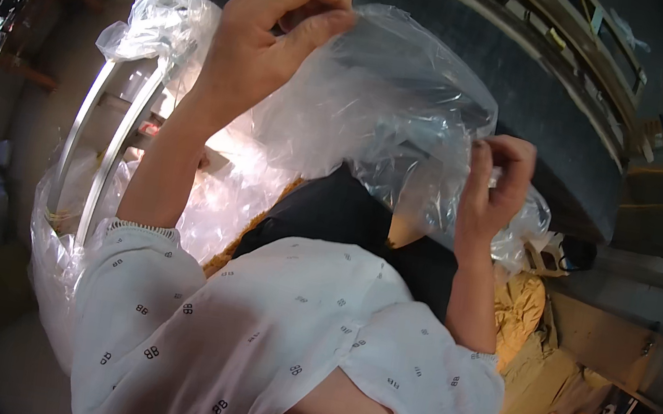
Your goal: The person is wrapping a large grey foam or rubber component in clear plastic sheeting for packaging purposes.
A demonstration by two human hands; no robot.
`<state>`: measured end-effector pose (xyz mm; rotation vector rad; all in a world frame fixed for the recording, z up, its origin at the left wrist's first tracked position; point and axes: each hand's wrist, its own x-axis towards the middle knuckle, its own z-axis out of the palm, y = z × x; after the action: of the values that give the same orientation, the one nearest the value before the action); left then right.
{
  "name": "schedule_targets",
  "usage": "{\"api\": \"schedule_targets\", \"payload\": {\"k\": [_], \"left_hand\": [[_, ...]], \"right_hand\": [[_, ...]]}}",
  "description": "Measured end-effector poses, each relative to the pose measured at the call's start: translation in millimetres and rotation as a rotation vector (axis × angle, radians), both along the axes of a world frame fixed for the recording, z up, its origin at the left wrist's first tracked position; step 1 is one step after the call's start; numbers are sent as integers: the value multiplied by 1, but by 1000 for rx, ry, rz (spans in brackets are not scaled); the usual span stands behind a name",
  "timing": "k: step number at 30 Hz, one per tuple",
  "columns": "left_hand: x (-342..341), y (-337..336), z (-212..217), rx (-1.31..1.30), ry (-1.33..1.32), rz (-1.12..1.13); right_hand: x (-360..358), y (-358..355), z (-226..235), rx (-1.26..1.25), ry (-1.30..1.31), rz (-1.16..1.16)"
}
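Clear plastic bag (388,105) seemingly pinched by both hands.

The plastic bag (380,104) is hanging between the two hands, the left hand (276,30) gripping its upper edge at the left and the right hand (494,183) pinching its right edge lower down. Behind the bag a conveyor belt (534,91) is running across. To the left, more plastic sheeting (154,21) is lying over metal rails (112,142). Cloth (529,336) is lying at the lower right.
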<state>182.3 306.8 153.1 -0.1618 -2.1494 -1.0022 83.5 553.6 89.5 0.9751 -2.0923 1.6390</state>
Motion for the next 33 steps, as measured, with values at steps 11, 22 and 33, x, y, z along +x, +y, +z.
{"api": "schedule_targets", "payload": {"k": [11, 22, 33], "left_hand": [[65, 71, -64, 461, -633, 8], [58, 101, -75, 285, -514, 167], [48, 76, -51, 773, -298, -34]], "right_hand": [[64, -28, -24, 63, -1140, 956], [68, -21, -18, -56, -1258, 799], [53, -6, -8, -86, -1199, 823]]}}
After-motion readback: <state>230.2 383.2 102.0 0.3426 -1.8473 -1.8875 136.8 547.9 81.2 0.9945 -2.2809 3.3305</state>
